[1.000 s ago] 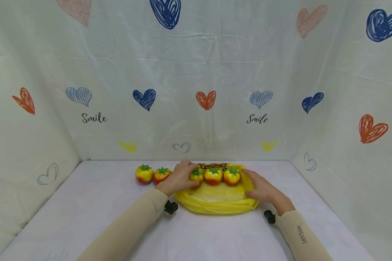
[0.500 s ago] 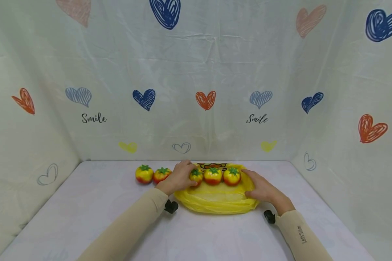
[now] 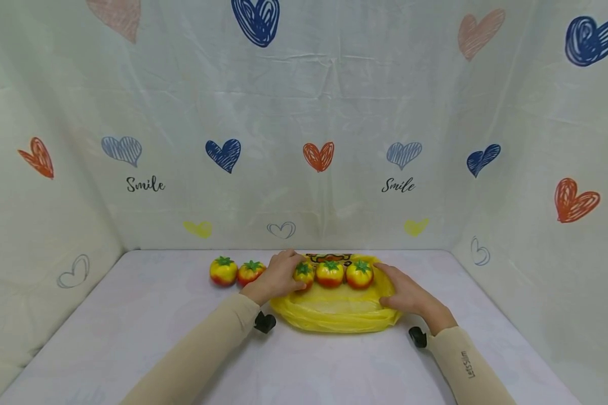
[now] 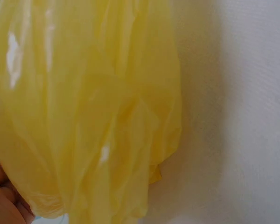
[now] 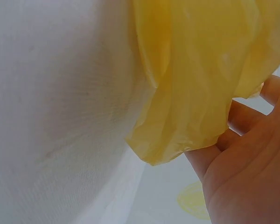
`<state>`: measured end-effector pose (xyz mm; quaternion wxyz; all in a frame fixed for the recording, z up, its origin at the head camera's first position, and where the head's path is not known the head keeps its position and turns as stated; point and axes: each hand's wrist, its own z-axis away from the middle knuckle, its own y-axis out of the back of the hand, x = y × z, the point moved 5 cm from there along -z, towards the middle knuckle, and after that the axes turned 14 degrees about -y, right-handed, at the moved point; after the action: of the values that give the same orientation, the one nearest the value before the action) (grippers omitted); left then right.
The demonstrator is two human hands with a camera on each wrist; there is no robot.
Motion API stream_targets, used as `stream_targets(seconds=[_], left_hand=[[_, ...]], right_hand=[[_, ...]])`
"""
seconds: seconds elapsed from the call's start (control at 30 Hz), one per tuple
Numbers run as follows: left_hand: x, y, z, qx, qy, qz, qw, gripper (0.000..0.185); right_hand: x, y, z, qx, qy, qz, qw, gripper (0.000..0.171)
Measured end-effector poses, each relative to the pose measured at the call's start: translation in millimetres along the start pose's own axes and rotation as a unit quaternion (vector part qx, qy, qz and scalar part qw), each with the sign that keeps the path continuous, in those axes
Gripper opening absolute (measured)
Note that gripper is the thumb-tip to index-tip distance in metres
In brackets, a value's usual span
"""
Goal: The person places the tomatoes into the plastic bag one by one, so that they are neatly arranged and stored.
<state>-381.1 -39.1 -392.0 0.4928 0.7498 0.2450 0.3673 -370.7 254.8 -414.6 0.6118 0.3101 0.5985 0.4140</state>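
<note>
In the head view, an opened yellow plastic bag (image 3: 334,320) lies on the table, its crumpled rim toward the person. Three glossy yellow-and-red tomatoes with green leafy tops sit in a row at its back part: a left tomato (image 3: 305,273), a middle tomato (image 3: 330,274) and a right tomato (image 3: 360,274). The left hand (image 3: 280,274) holds the left tomato, thumb in front, fingers behind, partly covering it. At the bag's right edge, the right hand (image 3: 410,292) touches the plastic with thumb and fingers spread apart. In the right wrist view, extended fingers (image 5: 245,116) lie behind the yellow plastic.
Two more tomatoes, one far left (image 3: 224,271) and one partly behind the left wrist (image 3: 250,272), stand on the white table (image 3: 309,371) left of the bag. A white curtain (image 3: 263,101) printed with hearts surrounds the table's back and sides.
The left thumb and the tomato at it have shifted very slightly left since the oldest frame. The right hand, the bag and the other tomatoes look the same.
</note>
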Motion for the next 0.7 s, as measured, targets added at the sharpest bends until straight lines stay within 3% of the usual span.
stream_targets(seconds=[0.2, 0.47, 0.7], left_hand=[[-0.1, 2.4, 4.8, 0.013, 0.009, 0.014, 0.9998, 0.059], [4.3, 9.6, 14.1, 0.041, -0.034, 0.024, 0.9983, 0.054], [8.2, 12.9, 23.5, 0.061, -0.046, 0.034, 0.9965, 0.053]], right_hand=[[0, 1, 0, 0.0, 0.002, 0.001, 1.0, 0.082], [0, 1, -1, -0.003, -0.009, 0.002, 1.0, 0.081], [0, 0, 2, -0.009, -0.013, 0.001, 1.0, 0.082]])
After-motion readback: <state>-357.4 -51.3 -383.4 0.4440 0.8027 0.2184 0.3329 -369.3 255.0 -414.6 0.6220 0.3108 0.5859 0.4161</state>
